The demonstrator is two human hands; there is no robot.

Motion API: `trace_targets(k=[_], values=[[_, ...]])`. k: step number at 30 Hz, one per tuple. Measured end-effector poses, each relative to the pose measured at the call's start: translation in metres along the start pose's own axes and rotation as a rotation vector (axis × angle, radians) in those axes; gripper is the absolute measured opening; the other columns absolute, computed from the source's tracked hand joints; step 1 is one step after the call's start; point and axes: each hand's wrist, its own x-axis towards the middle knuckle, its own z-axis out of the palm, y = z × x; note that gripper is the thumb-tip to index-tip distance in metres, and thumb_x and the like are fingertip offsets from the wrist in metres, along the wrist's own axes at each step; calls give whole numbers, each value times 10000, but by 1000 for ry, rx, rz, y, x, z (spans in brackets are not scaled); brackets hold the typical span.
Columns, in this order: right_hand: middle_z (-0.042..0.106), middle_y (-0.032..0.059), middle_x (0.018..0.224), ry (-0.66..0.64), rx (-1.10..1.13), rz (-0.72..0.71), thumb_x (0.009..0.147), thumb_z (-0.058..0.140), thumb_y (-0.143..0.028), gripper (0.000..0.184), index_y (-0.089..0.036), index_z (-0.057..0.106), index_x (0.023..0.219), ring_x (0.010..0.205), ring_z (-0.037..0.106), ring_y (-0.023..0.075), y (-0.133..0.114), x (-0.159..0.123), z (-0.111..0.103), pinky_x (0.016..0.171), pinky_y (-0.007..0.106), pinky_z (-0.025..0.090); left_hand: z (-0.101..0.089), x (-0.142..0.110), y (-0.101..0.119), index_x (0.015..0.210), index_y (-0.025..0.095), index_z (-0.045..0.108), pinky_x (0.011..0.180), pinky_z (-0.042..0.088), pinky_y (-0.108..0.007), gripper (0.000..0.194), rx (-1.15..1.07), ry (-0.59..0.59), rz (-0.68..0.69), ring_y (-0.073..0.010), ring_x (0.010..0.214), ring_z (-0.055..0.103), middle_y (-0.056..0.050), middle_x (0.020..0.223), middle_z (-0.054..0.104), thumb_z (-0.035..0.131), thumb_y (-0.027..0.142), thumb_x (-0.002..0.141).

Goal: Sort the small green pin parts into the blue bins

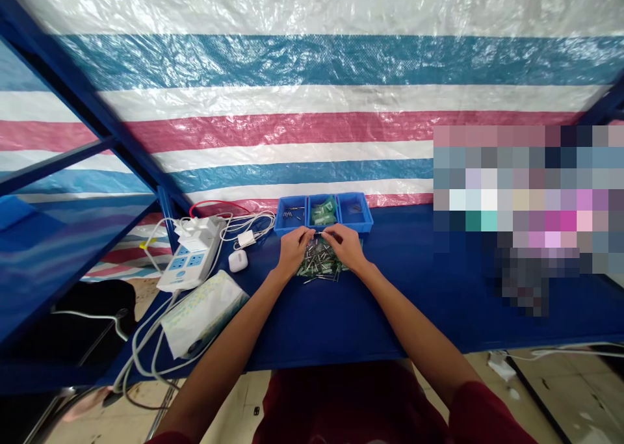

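Observation:
My left hand (294, 249) and my right hand (347, 248) are closed in pinches, fingertips almost meeting. Between them is a small, thin metal rod (318, 233), each end gripped by one hand; its exact kind is too small to make out. Just below lies a loose pile of metal rods and small green packets (320, 262) on the blue table. Directly behind stand three joined blue bins (307, 218). Several metal rods (287, 215) lie in the left bin, green packets (324, 211) fill the middle one, and a few small pieces (357, 208) show in the right one.
To the left are a power strip (188, 265) with tangled white cables, a white charger (246, 238), a white earbud case (238, 261) and a tissue pack (205, 314). Striped sheeting (312, 132) hangs behind the table (331, 327). A blurred-out area covers the right side.

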Motion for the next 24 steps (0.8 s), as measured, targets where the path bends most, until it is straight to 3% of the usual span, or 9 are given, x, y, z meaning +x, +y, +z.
trace_targets(k=[5,11,16,20,24], values=[[593,30,687,-25,-31,-19,947,417,-457,391,-188,614,743,619,514,147,-2,0,-1,620,263,393,1,-1,1,608,171,573,590,417,-227,406,-91,16,-40,-107,498,525,26,500,543,485,417,918],[545,9,614,-91,-77,-1,963,359,-461,450,-194,526,643,581,484,137,-2,1,-1,602,255,353,6,-1,-1,821,171,665,756,520,-286,268,-348,37,-99,-172,759,664,-39,823,713,621,435,826],[531,-2,562,-79,-114,46,970,343,-450,475,-195,515,608,544,476,133,1,0,0,586,259,335,10,-2,3,860,175,560,815,540,-338,244,-537,12,-129,-195,889,686,-75,928,718,549,416,892],[552,9,568,15,-139,66,966,350,-461,482,-192,546,619,544,483,136,0,0,-1,579,263,338,6,-2,4,916,179,551,781,522,-296,238,-332,0,-62,-155,769,669,-41,821,699,475,404,939],[570,21,600,107,-146,81,966,341,-459,477,-188,571,649,561,503,140,-2,0,-4,590,265,351,3,-2,2,1039,178,633,816,489,-291,306,-98,-12,72,-169,831,645,-71,944,694,417,382,965]])
